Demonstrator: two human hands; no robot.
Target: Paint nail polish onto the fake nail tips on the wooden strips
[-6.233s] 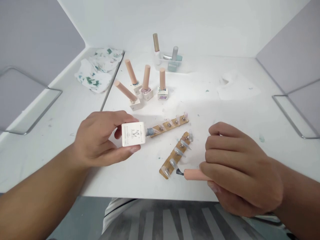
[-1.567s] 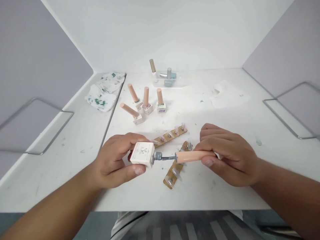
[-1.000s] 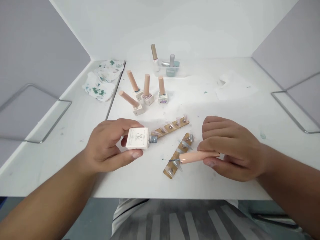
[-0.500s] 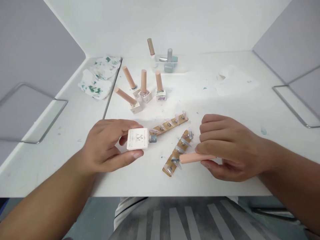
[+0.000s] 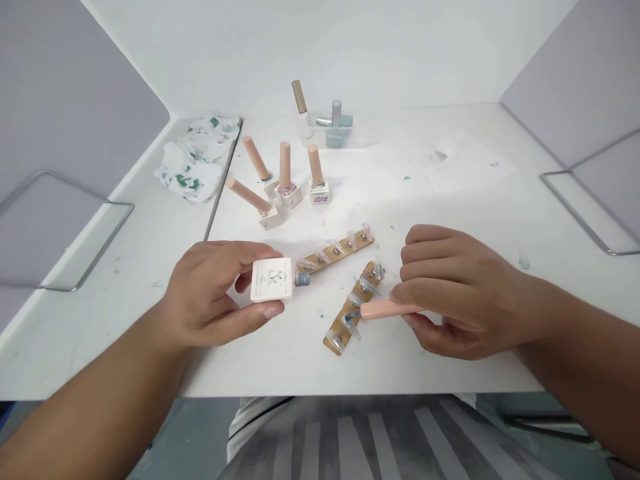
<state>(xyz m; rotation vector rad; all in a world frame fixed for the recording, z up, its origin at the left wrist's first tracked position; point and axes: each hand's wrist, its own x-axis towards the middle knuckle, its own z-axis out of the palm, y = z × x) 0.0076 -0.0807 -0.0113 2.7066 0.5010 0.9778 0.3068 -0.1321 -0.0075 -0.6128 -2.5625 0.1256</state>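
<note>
My left hand [image 5: 215,293] grips a white square nail polish bottle [image 5: 271,279] on its side, its uncapped grey-blue neck facing right. Between the fingers of my right hand [image 5: 455,293] is the peach-coloured nail polish brush cap [image 5: 387,309]. Its dark bristles point left, at a clear false nail [image 5: 351,327] on the nearer wooden strip [image 5: 345,312]; whether they touch it I cannot tell. Several false nails stand along this strip, some coated grey-blue. Behind it, a second wooden strip [image 5: 345,249] carries several pale pinkish nails.
Several peach-capped polish bottles [image 5: 289,193] stand beyond my left hand. At the back, a clear tray [image 5: 360,137] holds more bottles. Paint-stained tissues [image 5: 187,177] lie at the left, a white sheet [image 5: 470,167] at the right. Metal wire brackets [image 5: 585,213] flank both sides.
The brush in my right hand has shifted slightly upward, from lower on the false nail toward its upper end. My left hand still holds the bottle, almost unmoved.
</note>
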